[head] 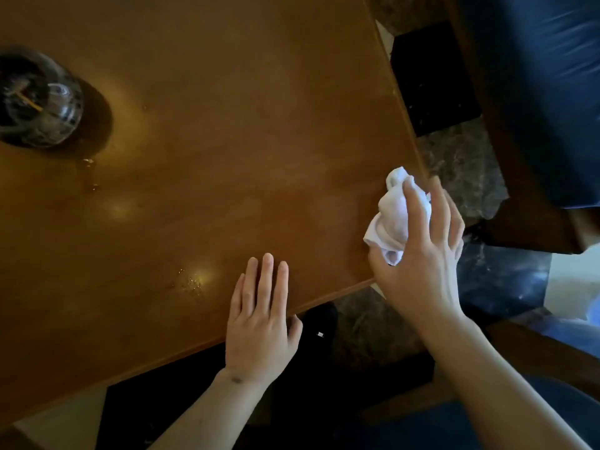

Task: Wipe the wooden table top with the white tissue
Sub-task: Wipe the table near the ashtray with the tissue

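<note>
right hand (418, 254) has the crumpled white tissue (391, 216) bunched in curled fingers over the brown wooden table top (227, 125) corner, left hand (259, 326) flat and empty, probably next press down and sweep toward the wet droplets (191, 282)

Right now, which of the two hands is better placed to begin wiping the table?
The right hand: it already grips the white tissue over the table corner. The left hand lies flat, empty.

Right hand (422, 254) grips crumpled white tissue (389, 216); left hand (259, 323) flat on wooden table (227, 125).
</note>
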`<state>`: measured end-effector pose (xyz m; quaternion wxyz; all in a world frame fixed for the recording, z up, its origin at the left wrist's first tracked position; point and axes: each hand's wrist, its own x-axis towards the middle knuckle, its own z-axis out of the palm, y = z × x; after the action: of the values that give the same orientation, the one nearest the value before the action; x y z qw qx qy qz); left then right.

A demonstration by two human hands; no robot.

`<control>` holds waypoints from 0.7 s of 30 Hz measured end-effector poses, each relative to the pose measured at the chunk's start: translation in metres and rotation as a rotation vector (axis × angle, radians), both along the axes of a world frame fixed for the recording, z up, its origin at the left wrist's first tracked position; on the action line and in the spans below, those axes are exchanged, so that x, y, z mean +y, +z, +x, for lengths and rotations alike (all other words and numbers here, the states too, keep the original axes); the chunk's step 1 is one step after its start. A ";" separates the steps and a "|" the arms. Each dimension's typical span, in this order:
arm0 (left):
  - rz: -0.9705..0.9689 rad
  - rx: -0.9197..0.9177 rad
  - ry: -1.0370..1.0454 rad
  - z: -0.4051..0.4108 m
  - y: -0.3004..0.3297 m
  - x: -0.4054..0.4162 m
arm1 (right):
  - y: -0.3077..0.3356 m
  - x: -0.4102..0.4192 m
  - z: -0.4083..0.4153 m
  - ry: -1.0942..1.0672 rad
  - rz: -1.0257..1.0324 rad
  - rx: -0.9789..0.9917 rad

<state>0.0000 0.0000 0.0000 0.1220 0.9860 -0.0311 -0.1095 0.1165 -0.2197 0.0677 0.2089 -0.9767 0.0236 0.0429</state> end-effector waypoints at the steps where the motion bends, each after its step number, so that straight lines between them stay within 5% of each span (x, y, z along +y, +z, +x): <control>1: -0.011 0.022 0.010 0.002 0.001 -0.001 | -0.007 0.000 0.007 0.006 0.007 0.029; 16: 0.038 -0.085 -0.025 -0.005 -0.015 -0.002 | -0.054 0.025 0.037 -0.082 0.197 -0.102; 21: -0.044 -0.075 -0.004 -0.005 -0.007 -0.001 | -0.051 0.085 0.018 0.207 0.340 -0.021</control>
<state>-0.0048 -0.0008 -0.0065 0.1422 0.9864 -0.0401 -0.0721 0.1344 -0.1348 0.0166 0.3656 -0.9249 -0.0870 0.0573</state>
